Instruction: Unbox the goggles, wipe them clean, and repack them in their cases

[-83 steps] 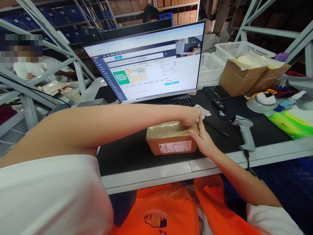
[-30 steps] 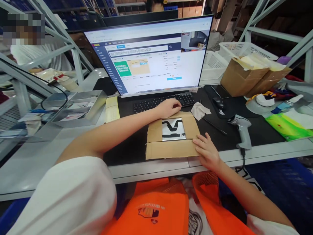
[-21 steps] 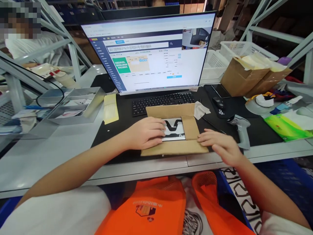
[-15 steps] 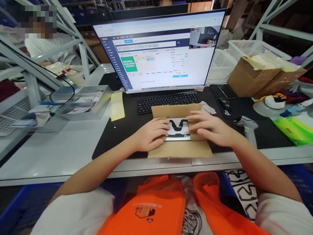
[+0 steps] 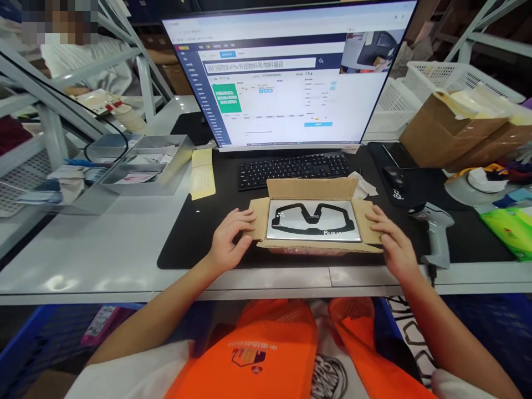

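On the tabletop [image 5: 120, 244], touches carton flaps [image 5: 260, 217] with left hand [image 5: 230, 238] and right hand [image 5: 397, 244] in wide grip, near "logi" mouse pad [image 5: 432, 188].

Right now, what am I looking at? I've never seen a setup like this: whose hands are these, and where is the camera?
There is no robot: these are a person's own bare hands. The camera is worn on that person's head, looking forward and down, so all the pictures show roughly the wearer's view.

An open cardboard box sits on a black mat, with a white pack printed with a black outline inside. The left hand touches the left flap; the right hand touches the right one. Beyond the box are a keyboard and a monitor. A handheld scanner lies to the right.
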A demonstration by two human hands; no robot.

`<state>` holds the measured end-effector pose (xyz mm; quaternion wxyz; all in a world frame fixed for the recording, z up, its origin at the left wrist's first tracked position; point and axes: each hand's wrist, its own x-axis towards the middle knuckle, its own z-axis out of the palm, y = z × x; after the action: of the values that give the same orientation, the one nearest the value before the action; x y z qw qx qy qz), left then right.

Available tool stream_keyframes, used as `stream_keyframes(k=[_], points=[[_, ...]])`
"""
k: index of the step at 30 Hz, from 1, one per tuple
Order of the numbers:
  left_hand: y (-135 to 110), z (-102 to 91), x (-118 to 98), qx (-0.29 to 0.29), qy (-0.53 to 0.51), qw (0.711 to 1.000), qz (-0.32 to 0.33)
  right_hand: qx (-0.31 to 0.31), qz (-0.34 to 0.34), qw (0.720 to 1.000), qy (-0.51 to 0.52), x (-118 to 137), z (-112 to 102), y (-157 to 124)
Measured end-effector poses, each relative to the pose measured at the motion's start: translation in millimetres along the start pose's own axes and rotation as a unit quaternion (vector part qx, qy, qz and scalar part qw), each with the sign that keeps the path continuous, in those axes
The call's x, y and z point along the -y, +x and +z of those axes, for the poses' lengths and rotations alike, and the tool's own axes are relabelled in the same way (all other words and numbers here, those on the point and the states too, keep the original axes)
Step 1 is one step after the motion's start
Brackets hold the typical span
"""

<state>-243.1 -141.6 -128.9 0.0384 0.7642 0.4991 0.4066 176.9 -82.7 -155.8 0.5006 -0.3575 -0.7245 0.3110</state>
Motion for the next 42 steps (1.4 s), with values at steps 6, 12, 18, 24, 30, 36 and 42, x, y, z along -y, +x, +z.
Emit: stream_keyframes(k=[6, 12, 18, 24, 30, 36, 42], points=[[54, -29.9, -27, 0.151, 0.106, 0.98, -0.073, -0.016, 0.007, 0.999, -0.033, 3, 9, -18], [98, -30.2, -70, 0.278, 0.123, 0.953, 0.001, 0.012, -0.005, 0.998, -0.062, 18, -4, -7], [87, -12.7, -62, 0.337, 0.19, 0.92, 0.054, 0.091, -0.042, 0.972, -0.213, 48, -23, 15], [62, -1.6, -51, 0.329, 0.19, 0.924, 0.034, 0.247, -0.073, 0.875, -0.411, 100, -1, 44], [46, 0.1, -57, 0.293, 0.174, 0.939, 0.053, 0.259, -0.122, 0.816, -0.502, 130, 48, 41], [30, -1.7, -60, 0.264, 0.176, 0.944, 0.092, 0.277, -0.114, 0.799, -0.521, 135, 48, 25], [22, -3.0, -63, 0.249, 0.175, 0.947, 0.106, 0.271, -0.111, 0.799, -0.526, 138, 47, 14]])
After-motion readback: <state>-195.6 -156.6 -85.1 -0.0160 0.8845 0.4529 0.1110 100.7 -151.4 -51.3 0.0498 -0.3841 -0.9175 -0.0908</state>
